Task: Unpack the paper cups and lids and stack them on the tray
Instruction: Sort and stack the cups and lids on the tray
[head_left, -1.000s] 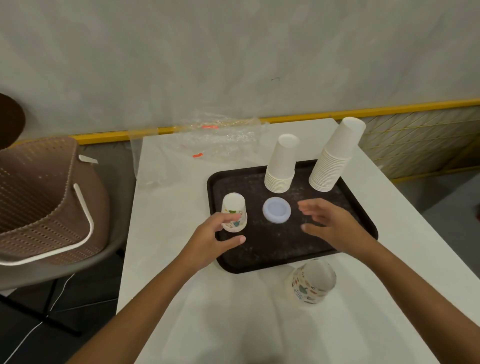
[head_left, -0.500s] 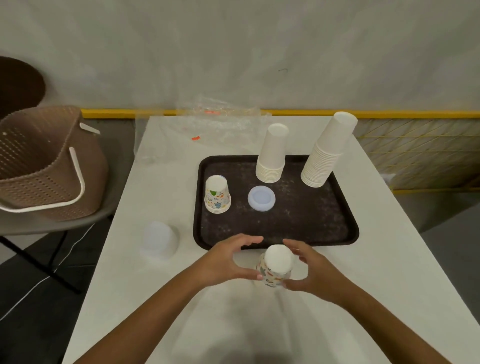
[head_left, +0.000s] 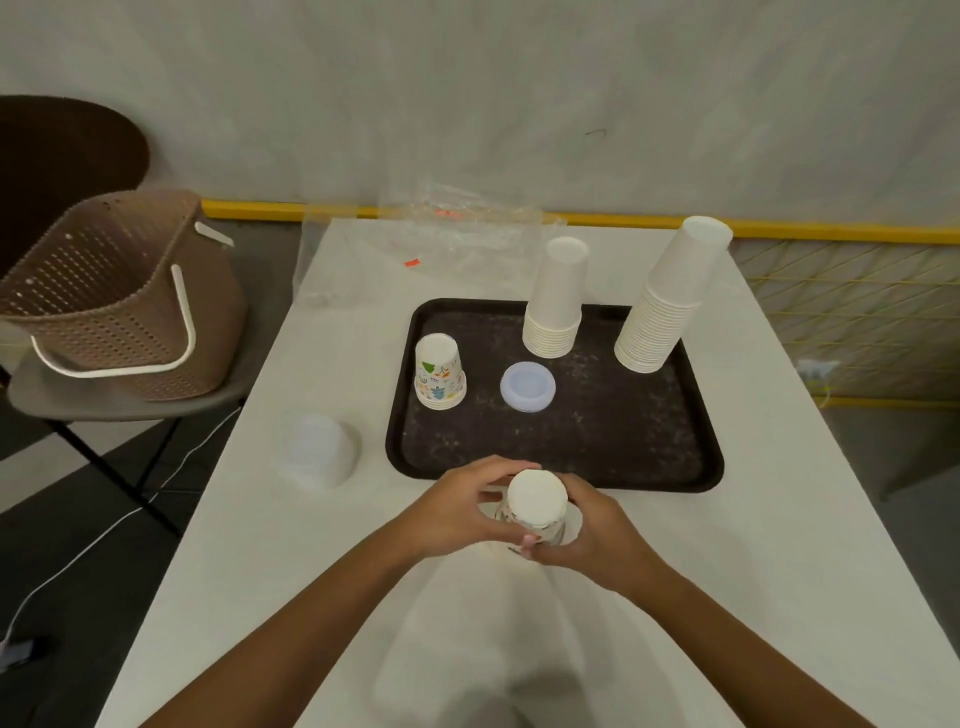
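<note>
Both your hands are on the printed cup (head_left: 535, 501) at lower centre of the frame, just in front of the tray's near edge. It is upside down with its white base facing up. Your left hand (head_left: 457, 512) curls round its left side with the thumb on the near side, and your right hand (head_left: 592, 535) wraps the right side, fingers bent round the wall. Whether it is one cup or several nested, I cannot tell.

The dark tray (head_left: 571, 457) sits mid-frame on the white desk (head_left: 779, 519). On its left part stands a short stack of printed cups (head_left: 440, 371), upside down. Just right of that lies a pale round lid (head_left: 528, 387), flat on the tray. At the tray's far edge a shorter white cup stack (head_left: 556, 301) stands inverted, and at the far right corner a taller white cup stack (head_left: 667, 306) leans toward the upper right.

Left of the tray, on the desk, sits a blurry translucent pile of lids (head_left: 319, 449). Crumpled clear plastic wrap (head_left: 457, 234) lies at the desk's far end. At the left of the frame, a brown basket (head_left: 119, 296) rests on a chair (head_left: 130, 410).
</note>
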